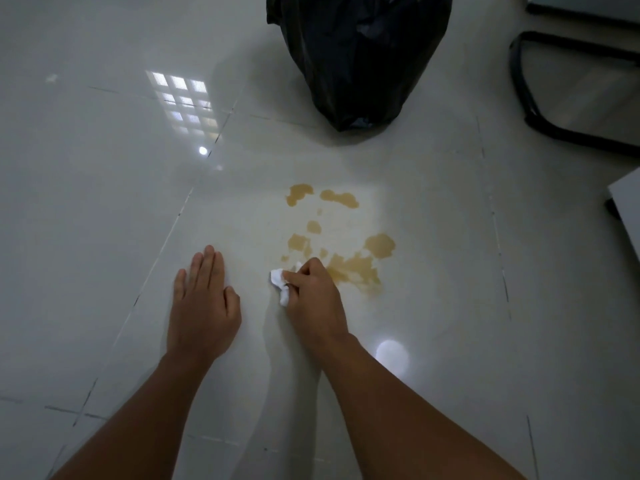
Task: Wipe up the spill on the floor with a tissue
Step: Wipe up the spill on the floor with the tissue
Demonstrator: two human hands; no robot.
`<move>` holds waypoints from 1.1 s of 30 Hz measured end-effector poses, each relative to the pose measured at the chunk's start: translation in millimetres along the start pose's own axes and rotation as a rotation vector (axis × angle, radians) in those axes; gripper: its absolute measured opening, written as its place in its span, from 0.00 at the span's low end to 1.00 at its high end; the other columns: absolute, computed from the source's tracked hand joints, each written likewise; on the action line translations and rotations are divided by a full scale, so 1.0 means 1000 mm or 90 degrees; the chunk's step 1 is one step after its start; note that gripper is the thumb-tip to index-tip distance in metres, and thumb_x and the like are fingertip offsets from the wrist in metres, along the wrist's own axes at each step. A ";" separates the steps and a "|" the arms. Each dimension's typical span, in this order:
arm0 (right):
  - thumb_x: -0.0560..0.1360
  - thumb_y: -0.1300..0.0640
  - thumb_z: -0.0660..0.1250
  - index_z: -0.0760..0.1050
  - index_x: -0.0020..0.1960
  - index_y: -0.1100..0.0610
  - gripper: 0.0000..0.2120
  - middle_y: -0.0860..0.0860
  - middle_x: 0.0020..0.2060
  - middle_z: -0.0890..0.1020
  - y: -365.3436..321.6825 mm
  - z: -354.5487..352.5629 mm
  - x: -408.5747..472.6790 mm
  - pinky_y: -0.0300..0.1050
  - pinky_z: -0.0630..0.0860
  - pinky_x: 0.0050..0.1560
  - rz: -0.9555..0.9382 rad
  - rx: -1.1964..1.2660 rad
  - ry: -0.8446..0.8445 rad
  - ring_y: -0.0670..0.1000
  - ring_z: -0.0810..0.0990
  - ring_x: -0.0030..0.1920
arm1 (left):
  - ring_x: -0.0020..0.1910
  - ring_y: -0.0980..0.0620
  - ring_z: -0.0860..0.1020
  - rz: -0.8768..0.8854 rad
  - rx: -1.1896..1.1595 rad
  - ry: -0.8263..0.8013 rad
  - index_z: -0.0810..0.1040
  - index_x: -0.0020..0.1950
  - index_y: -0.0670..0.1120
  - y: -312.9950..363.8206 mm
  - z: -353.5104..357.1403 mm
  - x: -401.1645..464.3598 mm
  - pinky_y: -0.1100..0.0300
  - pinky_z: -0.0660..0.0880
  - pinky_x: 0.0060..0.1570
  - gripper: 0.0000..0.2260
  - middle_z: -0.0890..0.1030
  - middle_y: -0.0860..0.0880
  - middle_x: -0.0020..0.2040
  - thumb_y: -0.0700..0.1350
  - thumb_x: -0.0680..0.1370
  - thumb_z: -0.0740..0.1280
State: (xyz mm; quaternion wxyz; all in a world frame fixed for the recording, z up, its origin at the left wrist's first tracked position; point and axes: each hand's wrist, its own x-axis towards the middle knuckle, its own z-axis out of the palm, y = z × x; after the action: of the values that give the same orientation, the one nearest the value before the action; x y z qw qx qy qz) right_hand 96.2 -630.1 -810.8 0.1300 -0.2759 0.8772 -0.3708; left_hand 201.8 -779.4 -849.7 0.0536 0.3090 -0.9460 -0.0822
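Observation:
A yellow-brown spill (349, 268) lies in several patches on the glossy white tiled floor (104, 209), spreading from near the picture's middle toward the far right. My right hand (313, 296) is closed around a crumpled white tissue (280, 284), pressed to the floor at the near left edge of the spill. My left hand (202, 299) rests flat on the floor to the left of it, fingers together and holding nothing. Part of the tissue is hidden inside my fist.
A black rubbish bag (360, 53) stands on the floor beyond the spill. A black metal chair base (540, 109) is at the far right, and a pale furniture edge (628, 209) juts in at the right border. Ceiling lights reflect on the tiles.

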 end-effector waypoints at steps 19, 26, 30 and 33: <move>0.71 0.61 0.69 0.84 0.48 0.57 0.07 0.54 0.42 0.77 0.087 -0.091 -0.005 0.39 0.66 0.42 0.208 -0.054 0.246 0.57 0.79 0.43 | 0.76 0.42 0.61 -0.007 0.004 0.011 0.63 0.75 0.38 0.004 -0.002 -0.001 0.42 0.57 0.74 0.29 0.64 0.40 0.76 0.46 0.75 0.51; 0.72 0.60 0.66 0.84 0.52 0.57 0.12 0.56 0.46 0.79 0.009 -0.015 0.005 0.34 0.64 0.42 0.059 0.000 0.032 0.54 0.79 0.44 | 0.77 0.43 0.61 -0.009 -0.002 0.010 0.63 0.76 0.38 0.004 -0.003 -0.002 0.42 0.57 0.74 0.29 0.64 0.40 0.77 0.46 0.75 0.52; 0.69 0.63 0.67 0.84 0.47 0.58 0.09 0.55 0.42 0.79 0.021 -0.045 0.019 0.34 0.65 0.41 0.077 0.019 0.183 0.54 0.78 0.41 | 0.77 0.43 0.60 -0.004 -0.009 0.009 0.62 0.76 0.38 0.003 -0.003 -0.002 0.42 0.57 0.75 0.29 0.63 0.40 0.77 0.46 0.75 0.51; 0.69 0.64 0.67 0.84 0.48 0.56 0.12 0.56 0.43 0.80 0.062 -0.086 0.034 0.39 0.68 0.41 0.147 -0.050 0.273 0.58 0.79 0.44 | 0.77 0.43 0.60 -0.005 -0.004 0.014 0.62 0.76 0.38 0.003 -0.002 -0.002 0.42 0.57 0.75 0.29 0.64 0.40 0.77 0.47 0.75 0.51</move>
State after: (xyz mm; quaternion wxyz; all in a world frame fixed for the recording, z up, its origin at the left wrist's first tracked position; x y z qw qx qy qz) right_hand 6.9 -564.8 -797.5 -0.0279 -0.0936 0.9242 -0.3693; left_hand 201.9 -776.5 -847.6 0.0647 0.3132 -0.9439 -0.0821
